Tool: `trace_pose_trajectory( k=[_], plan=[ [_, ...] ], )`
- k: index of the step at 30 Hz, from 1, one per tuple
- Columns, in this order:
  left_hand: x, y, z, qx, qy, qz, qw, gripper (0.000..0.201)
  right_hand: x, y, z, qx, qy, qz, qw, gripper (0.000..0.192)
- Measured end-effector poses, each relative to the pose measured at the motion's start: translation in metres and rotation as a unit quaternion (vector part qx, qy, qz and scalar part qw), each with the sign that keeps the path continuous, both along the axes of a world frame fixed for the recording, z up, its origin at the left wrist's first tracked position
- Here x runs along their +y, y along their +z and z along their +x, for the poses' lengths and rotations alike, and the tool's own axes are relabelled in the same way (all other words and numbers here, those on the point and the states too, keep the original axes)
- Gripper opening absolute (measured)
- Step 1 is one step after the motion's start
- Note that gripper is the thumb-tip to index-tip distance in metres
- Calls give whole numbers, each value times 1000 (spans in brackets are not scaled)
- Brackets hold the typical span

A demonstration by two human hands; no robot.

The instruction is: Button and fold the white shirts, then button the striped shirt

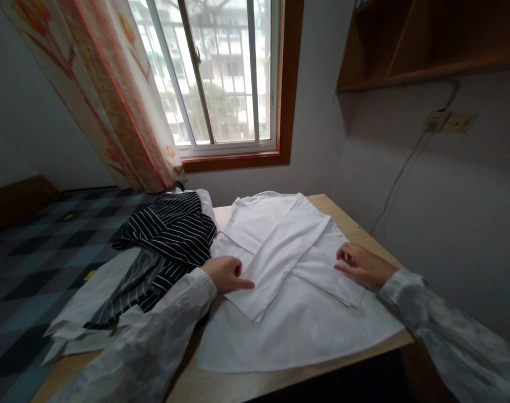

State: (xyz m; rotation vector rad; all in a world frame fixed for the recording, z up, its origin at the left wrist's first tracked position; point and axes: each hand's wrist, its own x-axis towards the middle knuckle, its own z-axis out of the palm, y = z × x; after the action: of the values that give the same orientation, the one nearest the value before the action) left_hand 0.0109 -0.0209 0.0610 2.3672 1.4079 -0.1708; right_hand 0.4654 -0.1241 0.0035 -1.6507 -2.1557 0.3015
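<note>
A white long-sleeved shirt [305, 313] lies spread on the wooden table, its two sleeves folded across the body and crossing each other. My left hand [226, 274] is at the left edge of the shirt, thumb stretched out over the end of the upper sleeve and fingers curled apart from it. No cloth shows in its grasp. On the other side, my right hand [364, 265] hovers at or just above the shirt's right edge. Its fingers are loosely bent, with a gap to the thumb and nothing between them.
A black-and-white striped garment [171, 229] is heaped left of the shirt, over other white cloth [90, 296]. Bare table [355, 232] shows along the right edge. Beside the table lies a bed with a checked cover [23, 268]. A shelf [406, 73] hangs at upper right.
</note>
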Motion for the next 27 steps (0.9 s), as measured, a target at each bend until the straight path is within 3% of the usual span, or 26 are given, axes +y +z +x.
trace_pose_trajectory(
  k=[3, 7, 12, 18, 22, 27],
  plan=[
    [14, 0, 8, -26, 31, 135, 990, 55, 14, 5, -4, -2, 22, 35, 999, 52],
    [56, -11, 16, -52, 98, 269, 957, 58, 33, -10, -37, -51, 74, 53, 995, 71],
    [108, -21, 11, 32, 208, 203, 956, 67, 58, -38, -60, -90, 71, 6, 993, 77],
    [144, -25, 0, -28, 247, 134, 959, 46, 95, -50, -23, -117, 16, -14, 993, 83],
    [155, -30, -1, -53, 263, 135, 954, 28, 118, -44, 0, -139, 9, -51, 989, 85],
    [156, -30, 0, -78, 273, 100, 954, 35, 138, -11, 0, -156, 41, -120, 979, 91]
  ],
)
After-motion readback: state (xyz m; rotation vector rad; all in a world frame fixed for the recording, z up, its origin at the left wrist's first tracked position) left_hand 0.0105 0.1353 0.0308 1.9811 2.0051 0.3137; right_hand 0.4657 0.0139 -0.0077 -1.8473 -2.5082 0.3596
